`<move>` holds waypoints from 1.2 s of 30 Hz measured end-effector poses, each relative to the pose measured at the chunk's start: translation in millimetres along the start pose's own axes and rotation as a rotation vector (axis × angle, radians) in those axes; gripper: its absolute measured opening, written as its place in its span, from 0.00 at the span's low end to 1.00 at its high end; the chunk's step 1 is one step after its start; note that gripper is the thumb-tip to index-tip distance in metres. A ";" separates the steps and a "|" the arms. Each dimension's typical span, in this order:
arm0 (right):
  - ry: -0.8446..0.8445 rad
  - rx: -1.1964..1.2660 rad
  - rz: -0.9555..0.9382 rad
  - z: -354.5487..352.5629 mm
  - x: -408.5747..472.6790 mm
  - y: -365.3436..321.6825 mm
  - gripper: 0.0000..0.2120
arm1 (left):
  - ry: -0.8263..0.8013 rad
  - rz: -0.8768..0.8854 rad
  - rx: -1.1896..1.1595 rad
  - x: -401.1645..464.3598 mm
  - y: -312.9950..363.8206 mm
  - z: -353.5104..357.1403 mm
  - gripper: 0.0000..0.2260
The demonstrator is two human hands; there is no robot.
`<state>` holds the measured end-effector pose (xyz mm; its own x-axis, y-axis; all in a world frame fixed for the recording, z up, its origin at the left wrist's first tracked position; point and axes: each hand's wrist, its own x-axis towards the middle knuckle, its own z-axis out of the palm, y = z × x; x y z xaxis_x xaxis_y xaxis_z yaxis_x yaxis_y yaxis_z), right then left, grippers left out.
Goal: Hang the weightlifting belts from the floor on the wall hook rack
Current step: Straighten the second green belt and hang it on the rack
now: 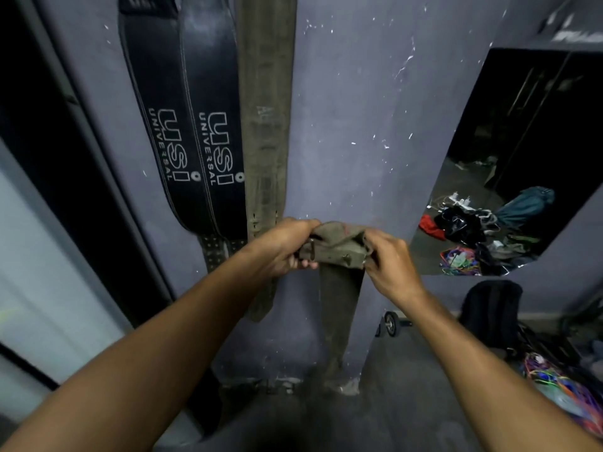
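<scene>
A grey-purple wall fills most of the view, flecked with white chips of paint. On its right side a dark opening shows a heap of clothes and bags on a floor; whether it is a mirror or a doorway cannot be told. On the left, a dark frame runs at a slant beside a pale panel.

3 belts already hang flat against the wall. 2 black belts with white "USI UNIVERSAL" lettering lie side by side, partly overlapping, their perforated tails showing below. Just right of them, touching their edge, hangs a hung olive belt, worn and faded. The tops of all 3 run out of the frame, so the hook rack itself is not seen.

A 4th, the held olive belt, is in front of the wall, right of the hung ones. Its long tail drops straight down to the concrete floor at the wall's foot, while its upper end is bunched between both hands.

The left hand grips the left side of the bunched end, fingers curled under it by a metal buckle. The right hand pinches the right side, thumb and fingers closed on the fabric.

A black backpack leans low on the right, with coloured cords on the floor beneath and a small wheel near the wall.
</scene>
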<state>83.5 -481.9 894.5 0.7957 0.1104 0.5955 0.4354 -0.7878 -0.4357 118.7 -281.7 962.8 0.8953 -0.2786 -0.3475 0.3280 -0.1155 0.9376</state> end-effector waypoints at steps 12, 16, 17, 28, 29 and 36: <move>0.203 0.615 0.381 -17.7 41.1 -31.8 0.02 | 0.025 0.358 -0.110 3.5 11.6 -19.5 0.07; 0.206 0.682 0.359 -26.6 51.2 -41.8 0.09 | 0.001 0.576 0.041 -4.3 21.0 -16.3 0.11; 0.186 0.704 0.355 -27.3 51.4 -43.9 0.11 | -0.033 0.607 0.038 -7.8 24.6 -14.5 0.13; 0.114 0.831 0.468 -43.5 48.8 -64.0 0.13 | 0.058 0.922 0.147 -15.6 44.5 -1.2 0.34; 0.101 0.839 0.472 -44.2 47.8 -66.2 0.14 | 0.069 0.956 0.160 -16.2 49.3 -1.3 0.29; 0.014 0.779 0.446 -47.1 41.1 -76.3 0.15 | 0.105 0.602 -0.233 -25.1 80.2 7.0 0.16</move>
<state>63.1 -445.8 984.0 0.9563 -0.1191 0.2671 0.2530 -0.1208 -0.9599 120.4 -290.7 1046.6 0.9636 -0.1340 0.2313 -0.1941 0.2443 0.9501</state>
